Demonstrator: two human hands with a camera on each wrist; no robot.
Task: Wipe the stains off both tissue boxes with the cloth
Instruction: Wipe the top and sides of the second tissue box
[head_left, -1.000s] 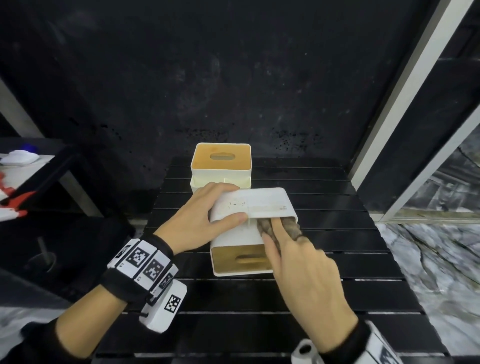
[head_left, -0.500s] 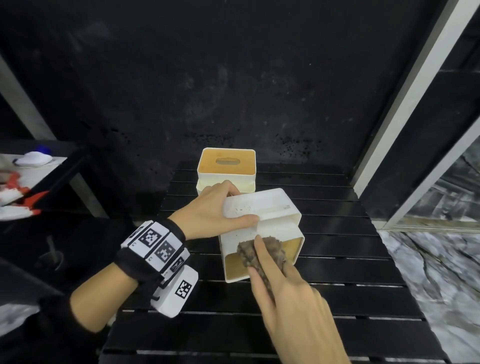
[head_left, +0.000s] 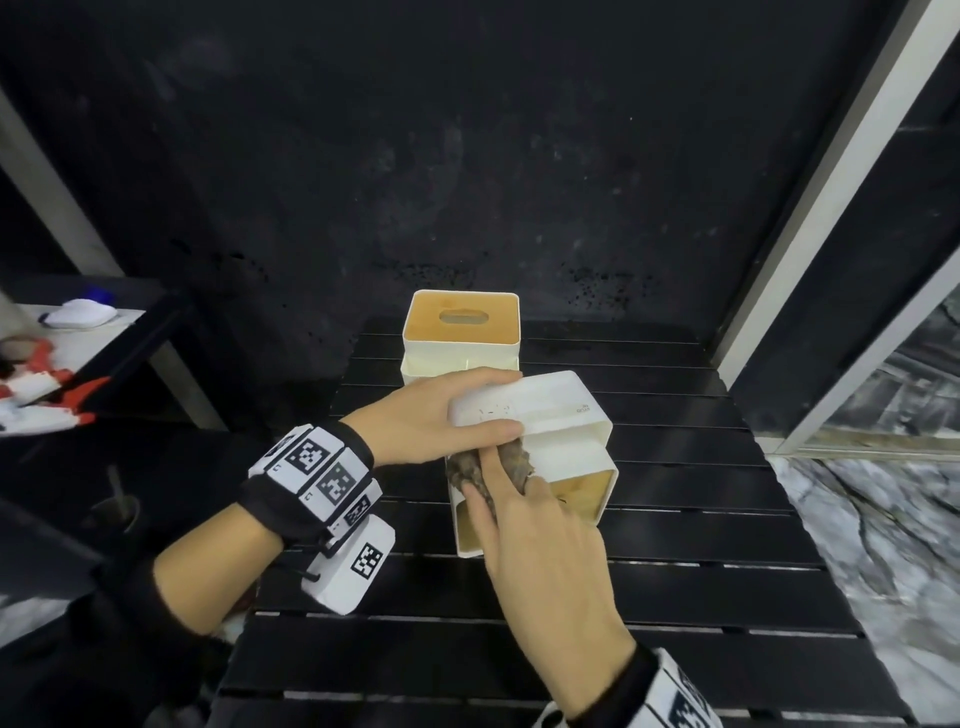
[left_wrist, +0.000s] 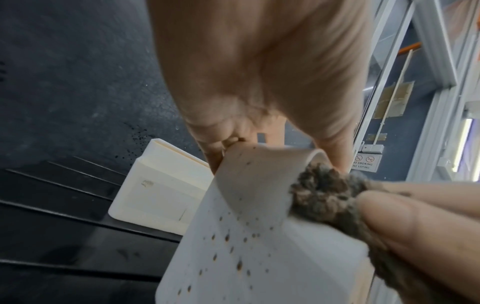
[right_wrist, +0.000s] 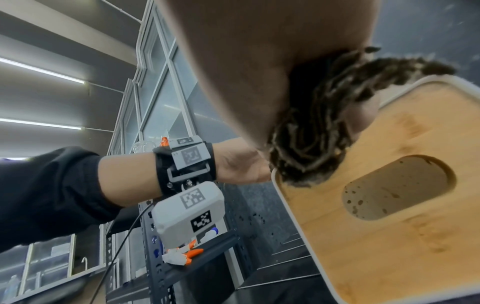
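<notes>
On the black slatted table (head_left: 675, 545) the near white tissue box (head_left: 550, 415) lies tipped, its wooden lid (right_wrist: 389, 226) facing me and to the right. My left hand (head_left: 441, 415) grips its far left end, thumb on the near face and fingers over the back. My right hand (head_left: 498, 483) holds a bunched brown cloth (head_left: 511, 460) and presses it on the box's white face beside the left thumb. Brown specks (left_wrist: 228, 246) dot the box's left side. The second tissue box (head_left: 461, 358) stands upright just behind, untouched.
A side shelf (head_left: 78, 332) at the left carries white and orange items. A black wall rises close behind the table. A white frame post (head_left: 831, 182) runs up on the right, with marble floor (head_left: 883, 545) below it.
The cloth slid from the box's right part down over the wooden lid, then up-left next to my left thumb. The box turned so that its lid faces more to the right.
</notes>
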